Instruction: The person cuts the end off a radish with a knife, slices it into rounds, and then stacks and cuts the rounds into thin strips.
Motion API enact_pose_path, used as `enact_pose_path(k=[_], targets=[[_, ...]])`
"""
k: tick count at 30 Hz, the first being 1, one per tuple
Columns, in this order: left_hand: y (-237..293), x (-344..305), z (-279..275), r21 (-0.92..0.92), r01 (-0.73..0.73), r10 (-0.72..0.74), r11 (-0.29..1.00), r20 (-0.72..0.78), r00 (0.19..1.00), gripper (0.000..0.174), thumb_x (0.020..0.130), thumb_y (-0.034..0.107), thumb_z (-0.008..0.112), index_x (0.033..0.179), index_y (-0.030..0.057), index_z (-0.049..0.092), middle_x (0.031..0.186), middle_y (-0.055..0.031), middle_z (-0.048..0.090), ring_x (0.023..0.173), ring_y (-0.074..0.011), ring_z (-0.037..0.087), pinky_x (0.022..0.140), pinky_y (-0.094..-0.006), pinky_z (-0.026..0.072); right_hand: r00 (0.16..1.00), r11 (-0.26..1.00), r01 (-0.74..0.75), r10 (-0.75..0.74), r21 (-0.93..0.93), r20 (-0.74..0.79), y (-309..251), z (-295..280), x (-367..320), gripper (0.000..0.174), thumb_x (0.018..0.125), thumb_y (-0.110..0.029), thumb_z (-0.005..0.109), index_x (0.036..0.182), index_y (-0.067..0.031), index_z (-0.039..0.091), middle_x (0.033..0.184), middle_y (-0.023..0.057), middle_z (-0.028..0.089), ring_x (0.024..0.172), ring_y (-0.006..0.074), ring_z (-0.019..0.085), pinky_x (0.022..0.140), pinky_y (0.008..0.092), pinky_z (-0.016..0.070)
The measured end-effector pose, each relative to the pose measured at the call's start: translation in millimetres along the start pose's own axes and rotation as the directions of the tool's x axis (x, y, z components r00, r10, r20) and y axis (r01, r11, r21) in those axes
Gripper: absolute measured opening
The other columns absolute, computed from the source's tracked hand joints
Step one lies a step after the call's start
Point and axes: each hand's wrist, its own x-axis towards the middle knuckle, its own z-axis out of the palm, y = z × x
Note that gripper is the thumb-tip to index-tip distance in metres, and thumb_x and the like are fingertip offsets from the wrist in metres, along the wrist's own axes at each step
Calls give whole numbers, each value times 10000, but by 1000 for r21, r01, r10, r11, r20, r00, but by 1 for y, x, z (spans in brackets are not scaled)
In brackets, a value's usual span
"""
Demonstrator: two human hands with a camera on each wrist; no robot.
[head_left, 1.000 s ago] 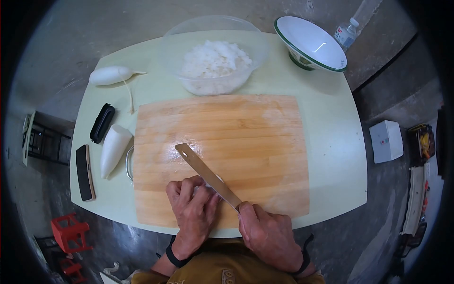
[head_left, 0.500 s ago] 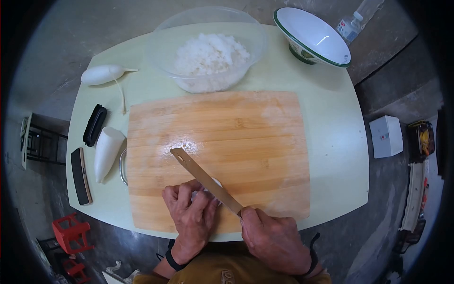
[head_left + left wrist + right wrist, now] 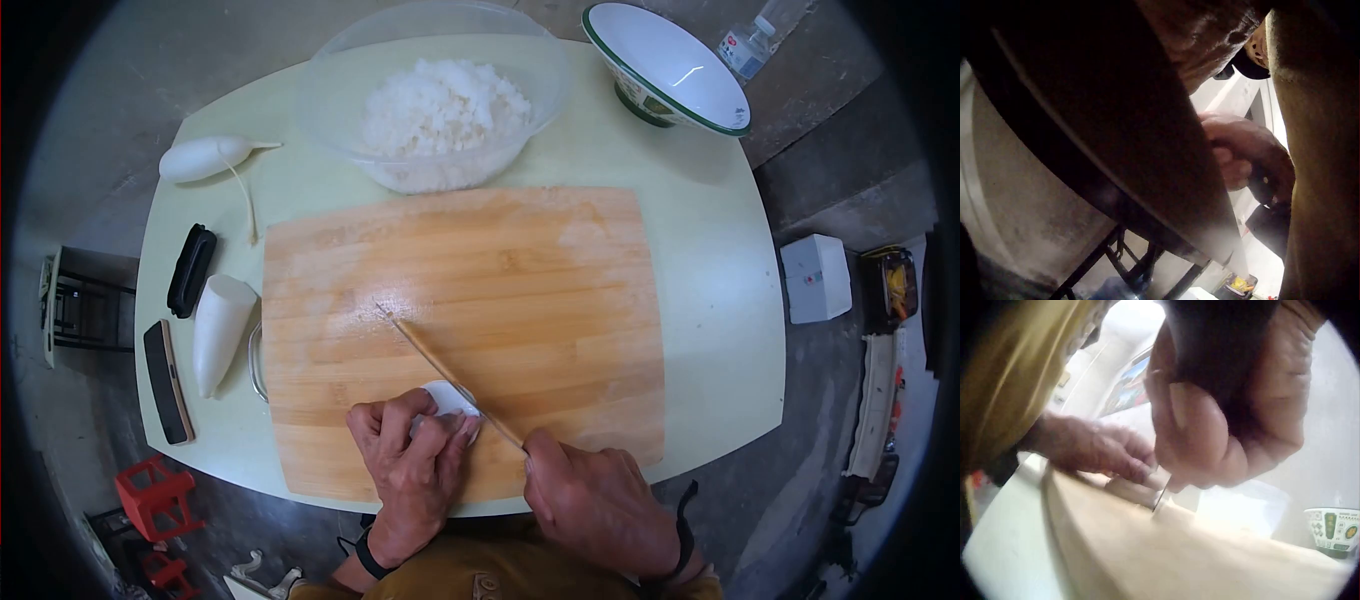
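Observation:
On the wooden cutting board (image 3: 460, 270), near its front edge, lies a white radish piece (image 3: 450, 398). My left hand (image 3: 410, 460) holds it down with curled fingers. My right hand (image 3: 600, 505) grips the handle of a knife (image 3: 440, 368), whose blade stands nearly on edge against the right side of the piece. In the right wrist view the right hand (image 3: 1222, 419) is curled round the handle, the left hand (image 3: 1094, 447) beyond it at the piece. The left wrist view is dark; what the left fingers hold is hidden there.
Behind the board stands a clear bowl (image 3: 340, 75) of white shreds, with a green-rimmed bowl (image 3: 670, 65) at the back right. At the left lie a whole radish (image 3: 205, 158), a cut radish (image 3: 222, 325), a black case (image 3: 191, 270) and a phone (image 3: 168, 385).
The knife blade has turned from showing its flat side to nearly edge-on, and my right hand has shifted slightly right. More of the white piece shows. The head view has shifted a little.

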Motion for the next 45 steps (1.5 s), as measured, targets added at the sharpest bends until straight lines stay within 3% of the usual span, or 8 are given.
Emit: enact_pose_path(k=[2,4,16,22,25,27,38,45], targets=[[0,-1,1,-9,5,-5,1000,-1,1000,200,668,95,834,778,109,668,945,-43,592,839,-258,441,749,-364,381,1000,1000,13,-13,-19,24,2,2,3,142,848,-84,593,907,-26,478,660,108,586,519,269,639,436,369,497],[1,-1,1,-14,9,-9,1000,-12,1000,196,670,95,831,777,108,668,944,-42,591,839,-259,440,750,-366,380,1000,998,-7,6,62,18,2,4,4,136,843,-46,574,864,-21,442,633,142,598,527,328,597,478,432,457],[-3,-1,3,-17,-3,2,1000,-54,999,178,687,112,812,771,98,656,909,-35,597,844,-254,448,787,-379,363,992,997,26,-35,-72,-124,-5,17,-18,155,861,-106,601,895,-39,466,670,94,594,518,273,618,431,389,462],[-1,0,2,-12,22,-22,1000,-35,999,188,681,123,816,758,97,647,902,-31,595,847,-253,456,792,-390,355,996,996,23,-31,-92,-87,-7,12,-22,156,861,-92,603,906,-30,467,672,106,605,515,290,622,439,402,476],[-1,0,1,2,-7,7,1000,-24,1000,248,610,-12,773,813,45,641,934,-87,593,851,-278,468,787,-391,388,998,999,15,-17,-43,-54,-6,6,-23,168,861,-88,603,918,-20,461,684,126,621,529,308,629,451,419,485],[-1,-1,4,0,33,-33,999,-38,999,190,682,142,820,746,100,646,901,-31,592,850,-256,455,797,-399,364,999,999,6,-7,-35,-36,-5,4,-22,175,860,-87,604,922,-15,456,689,135,626,531,317,629,452,426,484],[-1,-1,4,-3,13,-13,1000,-39,999,173,707,139,808,754,99,646,902,-31,585,841,-259,448,794,-399,368,997,998,-64,65,-18,42,-6,13,-4,141,845,-52,560,874,-15,428,617,166,580,568,378,596,511,469,450],[0,-1,2,-3,-11,11,1000,-56,998,182,670,47,785,788,57,646,923,-73,587,848,-268,459,795,-379,374,994,1000,4,-1,29,-112,-4,19,-17,140,860,-59,568,902,-20,441,658,138,596,571,343,608,494,443,452]])
